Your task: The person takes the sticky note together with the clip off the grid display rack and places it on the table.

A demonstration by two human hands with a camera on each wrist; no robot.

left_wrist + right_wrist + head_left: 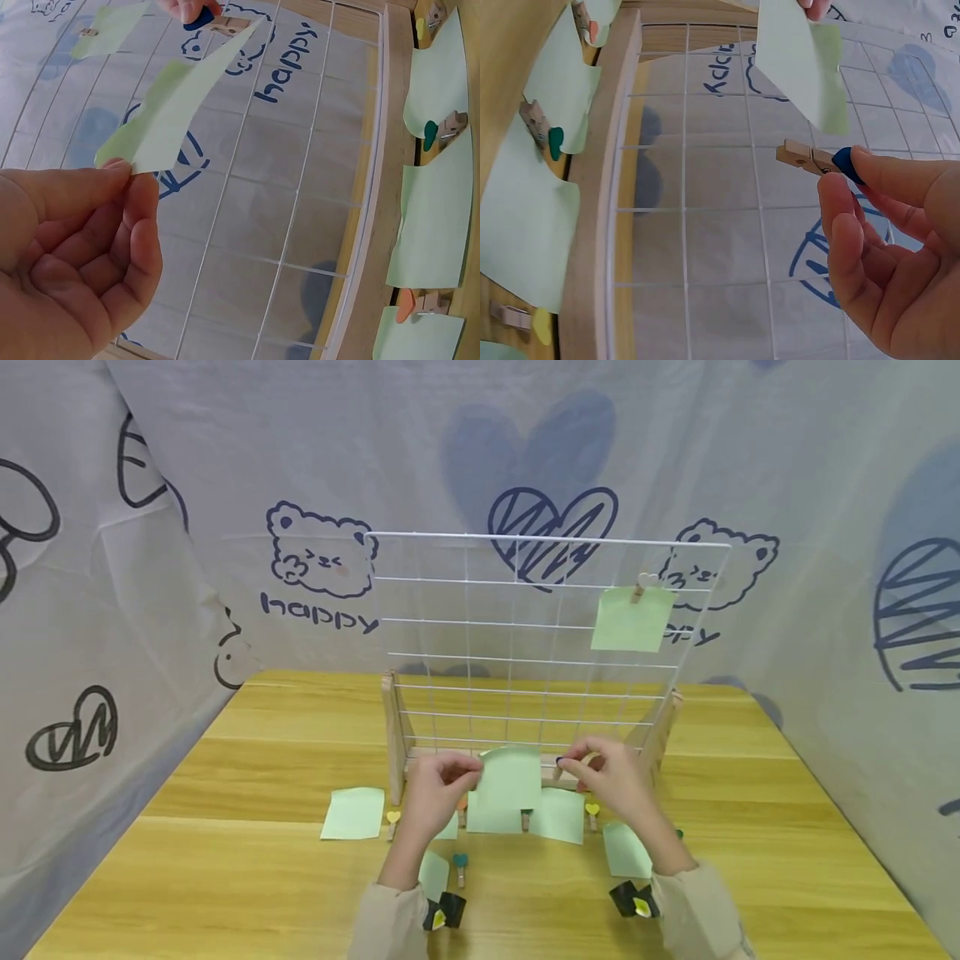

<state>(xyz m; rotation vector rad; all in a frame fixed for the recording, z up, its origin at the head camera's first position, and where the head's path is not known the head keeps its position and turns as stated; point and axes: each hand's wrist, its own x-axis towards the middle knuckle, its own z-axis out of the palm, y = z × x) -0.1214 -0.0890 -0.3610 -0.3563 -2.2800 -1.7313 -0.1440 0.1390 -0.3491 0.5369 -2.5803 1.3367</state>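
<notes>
My left hand [435, 793] pinches a pale green paper note [510, 779] by its left edge, holding it up before the lower part of a white wire grid [450, 534]. Just right of the note, my right hand [615, 777] grips a small wooden clothespin [799, 156] by its end with the dark blue heart. The clothespin's other end points toward the paper in the right wrist view, apart from it. High on the grid's right side, another green note [630, 631] hangs from a clothespin with a white heart [647, 580].
Wooden feet [393, 735] support the grid on a wood-grain table [247, 793]. More green notes [354, 814] and heart clothespins, such as a yellow one [393, 817] and a teal one [461, 860], lie in front of it. A printed cloth [315, 443] hangs behind.
</notes>
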